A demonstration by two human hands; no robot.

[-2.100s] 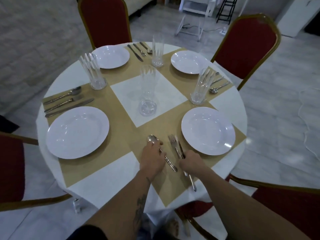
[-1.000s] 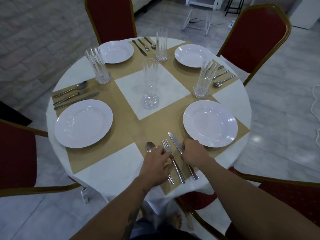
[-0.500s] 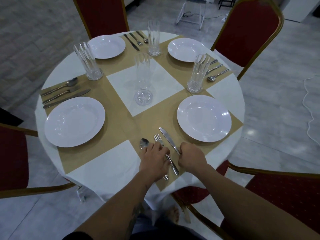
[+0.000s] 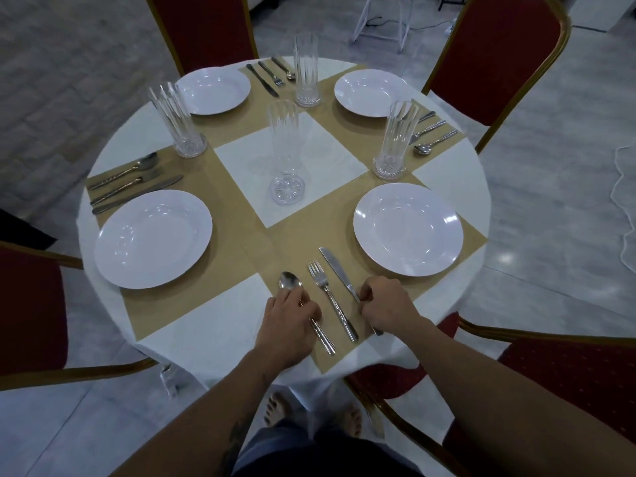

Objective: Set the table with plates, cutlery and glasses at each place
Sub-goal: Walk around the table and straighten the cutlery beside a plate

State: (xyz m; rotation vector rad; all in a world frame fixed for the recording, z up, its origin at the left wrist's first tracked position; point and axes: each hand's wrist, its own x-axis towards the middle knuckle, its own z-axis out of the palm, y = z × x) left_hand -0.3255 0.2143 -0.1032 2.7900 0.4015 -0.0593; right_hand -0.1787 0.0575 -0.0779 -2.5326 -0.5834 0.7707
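Observation:
At the near place a spoon (image 4: 290, 281), a fork (image 4: 318, 274) and a knife (image 4: 332, 266) lie side by side on the tan placemat, left of a white plate (image 4: 408, 228). My left hand (image 4: 288, 327) covers the spoon's handle with curled fingers. My right hand (image 4: 386, 304) pinches the knife's handle. The fork lies untouched between them. Three more plates, left (image 4: 153, 238), far left (image 4: 213, 90) and far right (image 4: 371, 92), each have cutlery beside them. Tall glasses stand at the left (image 4: 179, 123), far side (image 4: 306, 75), right (image 4: 395, 141) and centre (image 4: 287, 156).
The round table (image 4: 213, 328) wears a white cloth with tan mats. Red chairs with gold frames stand at the far left (image 4: 203, 25), far right (image 4: 499, 53), left (image 4: 31, 304) and near right (image 4: 568, 373). Grey tiled floor surrounds it.
The near spoon, fork and knife have gone from a crossed bunch to a spaced parallel row. My hands have slid down to the handles near the table edge.

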